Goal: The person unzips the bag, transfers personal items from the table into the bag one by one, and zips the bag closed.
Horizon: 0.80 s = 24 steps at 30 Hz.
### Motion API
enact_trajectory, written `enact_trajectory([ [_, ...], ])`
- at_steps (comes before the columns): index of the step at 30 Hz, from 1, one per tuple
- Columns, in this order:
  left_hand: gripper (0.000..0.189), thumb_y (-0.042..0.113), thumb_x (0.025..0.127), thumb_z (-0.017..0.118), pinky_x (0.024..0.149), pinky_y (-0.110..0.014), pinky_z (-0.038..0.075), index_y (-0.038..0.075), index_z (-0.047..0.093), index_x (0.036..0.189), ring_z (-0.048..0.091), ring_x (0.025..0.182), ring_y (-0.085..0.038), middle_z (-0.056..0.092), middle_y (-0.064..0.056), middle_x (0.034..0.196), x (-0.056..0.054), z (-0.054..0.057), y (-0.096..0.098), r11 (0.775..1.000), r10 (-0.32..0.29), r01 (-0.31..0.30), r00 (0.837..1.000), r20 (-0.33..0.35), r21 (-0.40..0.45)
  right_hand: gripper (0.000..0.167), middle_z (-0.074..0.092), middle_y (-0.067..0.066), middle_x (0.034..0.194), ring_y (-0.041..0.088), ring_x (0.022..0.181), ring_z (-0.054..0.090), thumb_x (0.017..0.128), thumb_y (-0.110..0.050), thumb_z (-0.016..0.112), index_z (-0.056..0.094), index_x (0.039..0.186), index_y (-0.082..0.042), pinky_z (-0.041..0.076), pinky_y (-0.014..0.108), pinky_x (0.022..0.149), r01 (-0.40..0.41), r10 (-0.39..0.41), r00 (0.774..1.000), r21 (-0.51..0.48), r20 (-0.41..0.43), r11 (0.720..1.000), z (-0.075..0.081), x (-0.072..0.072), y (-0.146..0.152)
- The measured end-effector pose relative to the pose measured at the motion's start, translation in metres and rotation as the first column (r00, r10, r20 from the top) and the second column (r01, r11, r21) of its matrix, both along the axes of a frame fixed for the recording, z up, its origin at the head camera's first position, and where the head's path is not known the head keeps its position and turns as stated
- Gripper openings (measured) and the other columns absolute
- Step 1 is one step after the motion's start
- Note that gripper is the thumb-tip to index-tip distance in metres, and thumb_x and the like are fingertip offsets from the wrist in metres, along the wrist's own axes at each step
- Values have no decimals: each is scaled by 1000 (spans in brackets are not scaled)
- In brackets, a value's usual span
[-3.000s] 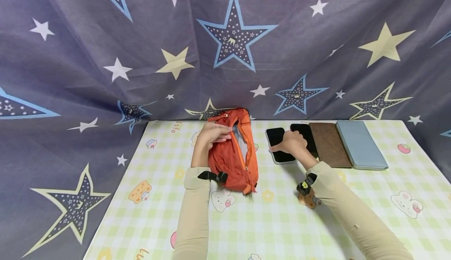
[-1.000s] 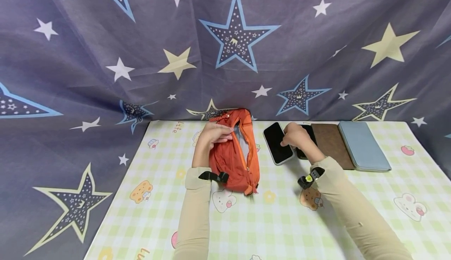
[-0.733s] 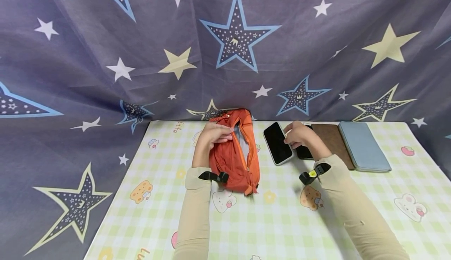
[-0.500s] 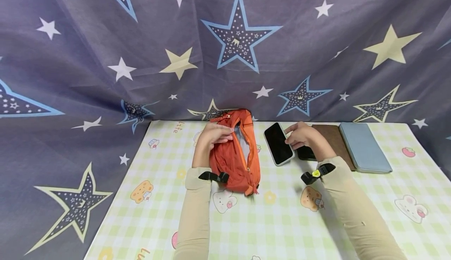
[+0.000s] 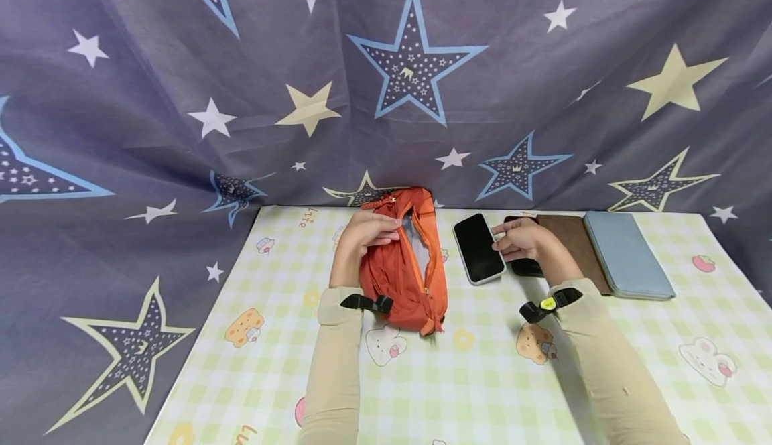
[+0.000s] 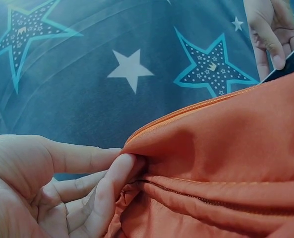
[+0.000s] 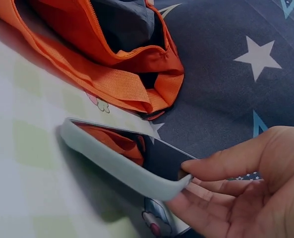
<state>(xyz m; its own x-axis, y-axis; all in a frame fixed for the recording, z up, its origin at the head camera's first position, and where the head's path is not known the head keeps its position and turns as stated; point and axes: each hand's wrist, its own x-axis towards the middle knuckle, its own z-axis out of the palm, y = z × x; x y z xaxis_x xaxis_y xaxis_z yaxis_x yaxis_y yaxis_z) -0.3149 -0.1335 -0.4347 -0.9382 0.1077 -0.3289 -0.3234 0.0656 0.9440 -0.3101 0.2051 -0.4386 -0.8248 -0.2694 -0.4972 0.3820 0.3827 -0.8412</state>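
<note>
Pinched between thumb and fingers of my left hand [image 5: 364,232] is the edge of a red-orange zippered bag [image 5: 395,277], whose unzipped mouth gapes and shows a grey lining. The left wrist view shows the fingertips on the fabric [image 6: 226,144] by the orange zipper. My right hand [image 5: 523,240] grips a smartphone [image 5: 478,249] in a pale case by its right edge, thumb on the screen side and fingers beneath. In the right wrist view the phone [image 7: 124,166] tilts, its gripped edge raised above the tabletop. The open bag lies just beyond it.
Partly behind the right hand lies a second dark phone [image 5: 526,268]. A brown notebook [image 5: 580,252] and a light blue zip case [image 5: 628,255] lie side by side farther right. A star-printed curtain [image 5: 253,63] hangs along the back of the checked tabletop [image 5: 458,385].
My right hand, spread over the phone earlier, has shifted to its right edge and now grips it there. The phone has turned to a slant. The left hand stays on the bag.
</note>
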Motion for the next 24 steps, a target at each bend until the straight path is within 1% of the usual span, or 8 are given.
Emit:
enact_trajectory([
  [4, 31, 9, 95, 72, 55, -12, 55, -4, 71, 123, 70, 60, -3, 73, 6, 69, 1, 1, -1, 1000, -6, 6, 1000, 0, -6, 66, 69, -10, 83, 2, 80, 65, 95, 8, 55, 26, 154, 12, 59, 27, 82, -13, 14, 1000, -55, 6, 998, -3, 1, 2],
  [8, 30, 9, 95, 72, 56, -12, 56, -3, 71, 123, 70, 60, -2, 73, 6, 71, 1, 2, -1, 1000, -5, 5, 1000, 8, -10, 67, 67, -10, 89, -1, 82, 65, 98, 5, 52, 21, 156, 11, 58, 23, 80, -36, 37, 999, -102, 6, 994, -3, -1, 2],
  [12, 30, 9, 95, 72, 56, -12, 56, -3, 71, 123, 70, 60, -2, 74, 6, 72, 1, 3, -1, 1000, -4, 4, 1000, 18, -5, 67, 66, -10, 91, -1, 83, 65, 99, 4, 51, 18, 157, 11, 57, 21, 79, -54, 54, 999, -142, -2, 988, 1, -2, 0],
  [17, 30, 8, 94, 72, 56, -13, 56, -3, 71, 123, 70, 60, -3, 74, 5, 75, 1, 2, -1, 1000, 1, -1, 1000, 15, 4, 67, 66, -13, 90, 0, 84, 66, 101, 3, 48, 14, 158, 9, 57, 20, 79, -82, 85, 996, -201, 5, 976, 7, -2, -3],
  [24, 29, 7, 94, 73, 56, -14, 56, -4, 72, 120, 70, 60, -4, 73, 5, 73, 1, 3, 0, 1000, 9, -9, 1000, 14, 9, 68, 70, -15, 88, -1, 86, 68, 103, 2, 46, 8, 159, 10, 57, 18, 79, -112, 116, 993, -251, 0, 962, 14, -1, -6],
])
